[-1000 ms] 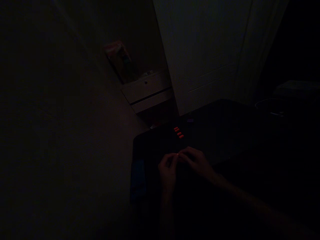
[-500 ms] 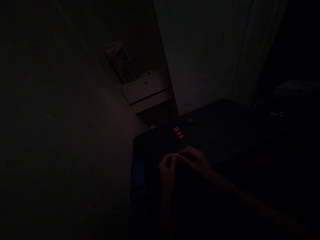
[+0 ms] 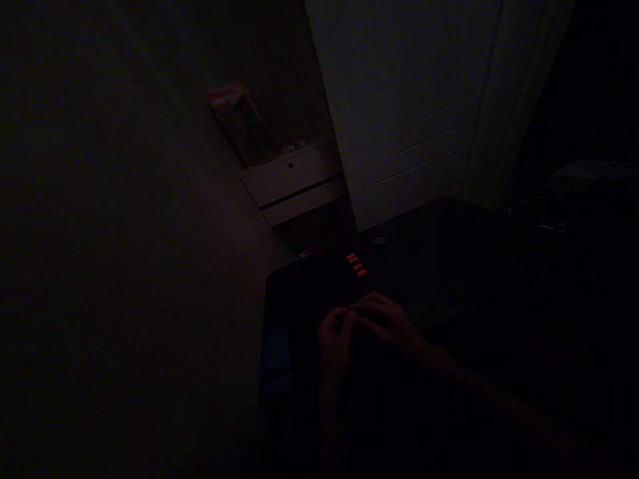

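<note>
The room is very dark. My left hand point(image 3: 334, 339) and my right hand point(image 3: 387, 322) meet fingertip to fingertip over a dark table point(image 3: 449, 266). Both hands have their fingers curled together in a pinch. Whatever they pinch is hidden by the fingers and the dark. A short row of small orange-red pieces point(image 3: 357, 264) lies on the table just beyond the hands, apart from them.
A bluish flat object point(image 3: 275, 356) lies at the table's left edge. Beyond the table stand a pale door point(image 3: 409, 113) and a low white drawer unit point(image 3: 294, 183) with a colourful package point(image 3: 237, 116) above it. Dark shapes sit at far right.
The small orange speck that showed between my fingertips is no longer visible. Both hands have stayed in nearly the same place with fingers pinched together.
</note>
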Motion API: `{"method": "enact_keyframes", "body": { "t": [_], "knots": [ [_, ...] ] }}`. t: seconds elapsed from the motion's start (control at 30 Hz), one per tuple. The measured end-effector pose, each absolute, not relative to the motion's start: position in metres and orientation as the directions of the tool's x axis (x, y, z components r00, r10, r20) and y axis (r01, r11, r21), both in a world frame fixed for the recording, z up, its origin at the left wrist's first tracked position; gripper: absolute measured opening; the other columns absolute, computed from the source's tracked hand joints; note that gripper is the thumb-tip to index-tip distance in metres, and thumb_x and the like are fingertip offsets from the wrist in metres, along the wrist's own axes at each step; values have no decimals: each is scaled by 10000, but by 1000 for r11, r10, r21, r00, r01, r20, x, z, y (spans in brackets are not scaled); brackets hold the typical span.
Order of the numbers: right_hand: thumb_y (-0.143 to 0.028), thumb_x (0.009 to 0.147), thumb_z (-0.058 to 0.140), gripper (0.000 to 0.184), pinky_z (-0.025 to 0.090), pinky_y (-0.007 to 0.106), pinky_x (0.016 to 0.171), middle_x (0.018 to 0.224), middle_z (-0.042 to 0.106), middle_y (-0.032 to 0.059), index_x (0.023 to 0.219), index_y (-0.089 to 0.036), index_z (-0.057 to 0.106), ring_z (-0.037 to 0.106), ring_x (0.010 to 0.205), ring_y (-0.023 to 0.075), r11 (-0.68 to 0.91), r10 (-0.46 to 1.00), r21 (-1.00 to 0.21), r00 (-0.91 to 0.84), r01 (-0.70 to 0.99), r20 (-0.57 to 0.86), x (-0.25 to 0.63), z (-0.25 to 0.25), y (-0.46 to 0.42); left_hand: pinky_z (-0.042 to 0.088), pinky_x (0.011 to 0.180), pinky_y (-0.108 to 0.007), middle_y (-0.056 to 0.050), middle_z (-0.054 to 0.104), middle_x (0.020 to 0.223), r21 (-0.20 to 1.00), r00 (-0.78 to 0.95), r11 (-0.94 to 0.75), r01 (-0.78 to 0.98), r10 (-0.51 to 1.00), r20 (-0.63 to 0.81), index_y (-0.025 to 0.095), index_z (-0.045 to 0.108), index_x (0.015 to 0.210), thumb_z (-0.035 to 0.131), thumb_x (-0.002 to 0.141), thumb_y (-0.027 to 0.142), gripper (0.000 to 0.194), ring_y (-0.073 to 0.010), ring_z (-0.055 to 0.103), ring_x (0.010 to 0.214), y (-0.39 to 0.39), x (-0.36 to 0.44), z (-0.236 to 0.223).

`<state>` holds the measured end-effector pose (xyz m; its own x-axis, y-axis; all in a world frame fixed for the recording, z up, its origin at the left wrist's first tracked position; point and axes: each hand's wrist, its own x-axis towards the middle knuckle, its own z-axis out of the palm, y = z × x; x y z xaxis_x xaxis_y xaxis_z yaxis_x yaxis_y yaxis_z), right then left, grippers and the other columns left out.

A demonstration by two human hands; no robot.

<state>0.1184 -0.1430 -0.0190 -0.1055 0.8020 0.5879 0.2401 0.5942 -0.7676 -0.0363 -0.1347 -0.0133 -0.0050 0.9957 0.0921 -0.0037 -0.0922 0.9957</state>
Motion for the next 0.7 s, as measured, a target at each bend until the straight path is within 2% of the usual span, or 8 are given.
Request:
{"method": "enact_keyframes", "body": {
  "t": [0.27,0.57,0.7],
  "knots": [
    [-294,944,658,106,555,322,800,971,676,59,1004,-231,720,670,894,193,573,813,-783,-44,241,581,118,-18,-142,467,673,-247,-29,698,760,992,58,-119,51,992,116,153,741,823,715,821,364,212,-155,613,712,-137,-36,-6],
    [-283,931,669,163,554,313,766,1011,660,66,1082,-232,707,661,898,193,564,820,-784,-67,257,568,118,-22,-141,478,696,-259,-28,707,742,994,45,-108,33,993,107,155,742,788,735,790,349,194,-168,632,717,-138,-36,-3],
    [-296,941,656,137,556,317,785,991,661,61,1050,-235,713,661,902,192,572,815,-780,-62,252,577,118,-20,-142,458,665,-245,-23,693,730,991,32,-121,54,992,119,157,748,799,722,808,368,212,-156,609,695,-137,-36,-5]
  ]
}}
